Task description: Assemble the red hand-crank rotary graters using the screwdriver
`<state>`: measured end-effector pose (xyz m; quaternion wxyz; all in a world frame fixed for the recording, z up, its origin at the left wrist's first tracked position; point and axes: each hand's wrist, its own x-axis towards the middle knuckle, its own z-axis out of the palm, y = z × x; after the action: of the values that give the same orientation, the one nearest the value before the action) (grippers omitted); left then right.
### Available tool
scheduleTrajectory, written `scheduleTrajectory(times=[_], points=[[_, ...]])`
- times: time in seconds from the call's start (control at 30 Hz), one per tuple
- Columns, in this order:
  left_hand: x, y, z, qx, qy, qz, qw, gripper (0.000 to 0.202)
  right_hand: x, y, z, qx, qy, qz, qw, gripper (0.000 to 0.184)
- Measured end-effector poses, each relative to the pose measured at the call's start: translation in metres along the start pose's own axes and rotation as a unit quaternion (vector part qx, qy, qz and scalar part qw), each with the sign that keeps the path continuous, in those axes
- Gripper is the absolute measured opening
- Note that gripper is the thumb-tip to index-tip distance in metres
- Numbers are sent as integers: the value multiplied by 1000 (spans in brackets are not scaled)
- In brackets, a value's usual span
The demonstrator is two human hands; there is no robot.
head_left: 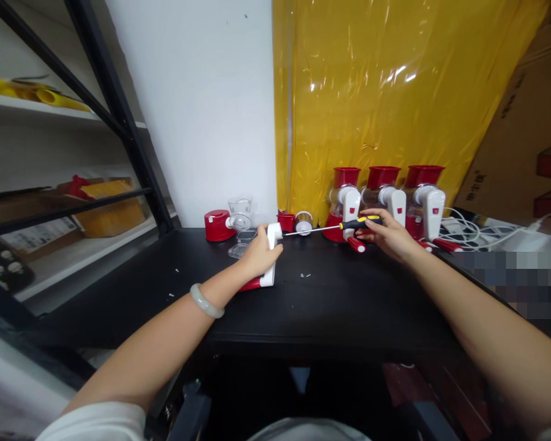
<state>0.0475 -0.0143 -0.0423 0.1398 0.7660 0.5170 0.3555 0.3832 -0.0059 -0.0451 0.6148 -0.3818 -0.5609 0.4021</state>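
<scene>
My left hand (258,254) is closed round a white and red appliance part (269,277) that stands on the black table (330,300). My right hand (388,236) grips the black and yellow handle of a screwdriver (330,228). The screwdriver lies level, and its tip meets the top of the white part at my left hand. A pale bangle (206,301) sits on my left wrist.
Three assembled red and white appliances (386,196) stand along the back by a yellow plastic sheet (395,92). A red base (217,225), a clear cup (241,223) and small parts (296,222) lie behind my left hand. Cables (468,229) lie at right, metal shelving (73,208) at left.
</scene>
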Motion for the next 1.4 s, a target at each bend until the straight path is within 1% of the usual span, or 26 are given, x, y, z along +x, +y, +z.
scheduleTrajectory(times=[0.17,0.3,0.43,0.57,0.67,0.77,0.83,0.9,0.97,1.07,1.1,1.17,1.27,1.4], points=[[-1,2,-1,26,1,2,1000,58,4,6,-7,-38,14,-8,999,41],[-1,3,-2,40,8,2,999,60,6,8,-11,-69,17,-8,997,39],[-2,3,-2,45,8,6,999,60,8,7,-13,-69,22,8,997,41],[-4,5,-3,54,7,13,998,59,7,4,-11,-118,23,33,992,46],[-5,7,-3,70,5,16,997,59,4,0,-11,-196,19,26,980,48],[-7,10,-4,95,4,17,995,59,0,-4,-11,-283,18,25,959,56],[-8,11,-4,110,5,22,994,59,-1,-5,-11,-318,27,37,947,60],[-8,12,-4,121,5,28,992,60,0,-5,-11,-330,37,45,942,59],[-8,12,-4,119,1,28,992,61,3,-3,-9,-297,48,32,953,52],[-7,10,-4,99,-7,18,995,62,6,0,-5,-153,63,15,986,31],[-6,10,-4,92,-7,15,996,62,6,1,-3,-108,63,16,992,28],[-5,8,-4,86,-5,10,996,63,5,0,-1,-53,46,24,997,33],[-4,7,-3,80,-4,4,997,63,1,-2,0,-16,13,25,999,42],[-5,7,-3,75,-3,-2,997,60,-1,-1,-2,2,0,8,1000,39]])
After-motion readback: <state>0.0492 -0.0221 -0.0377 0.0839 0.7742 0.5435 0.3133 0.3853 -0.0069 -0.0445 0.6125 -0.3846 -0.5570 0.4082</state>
